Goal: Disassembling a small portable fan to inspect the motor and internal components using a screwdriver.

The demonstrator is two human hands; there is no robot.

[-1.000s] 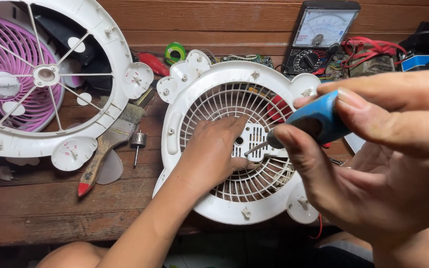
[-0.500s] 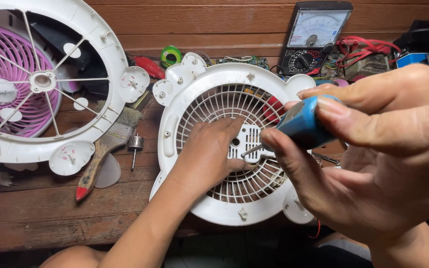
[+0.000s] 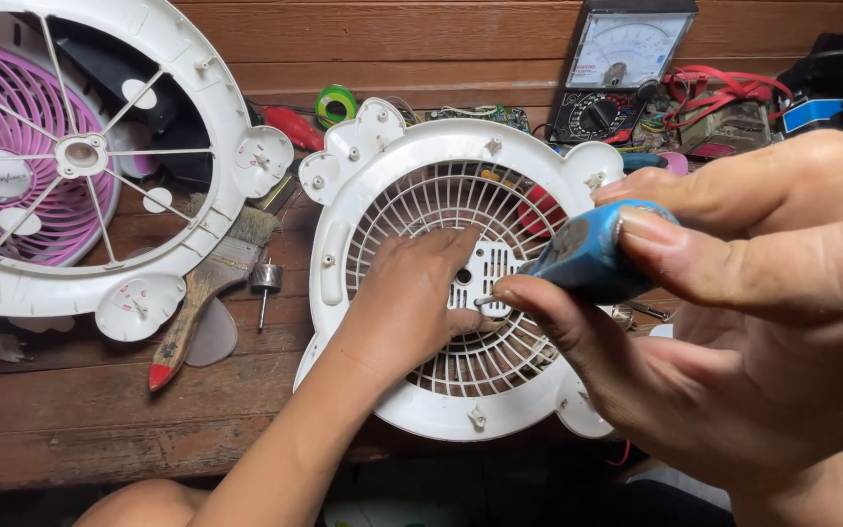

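Note:
A round white fan grille (image 3: 382,185) lies flat on the wooden bench, ribs radiating from a small square hub plate (image 3: 488,265). My left hand (image 3: 404,304) presses flat on the ribs just left of that hub, fingertips touching it. My right hand (image 3: 734,322) fills the near right and grips a blue-handled screwdriver (image 3: 587,256). Its metal tip reaches the lower edge of the hub, beside my left fingertips.
A second white grille with a purple fan blade (image 3: 12,185) sits at far left. A paintbrush (image 3: 202,293) and a small motor spindle (image 3: 265,281) lie between the grilles. A multimeter (image 3: 617,68), red leads (image 3: 724,93) and a green tape roll (image 3: 336,102) line the back.
My right hand and the screwdriver shifted slightly left and down, bringing the tip closer onto the hub. The left hand stayed pressed on the grille.

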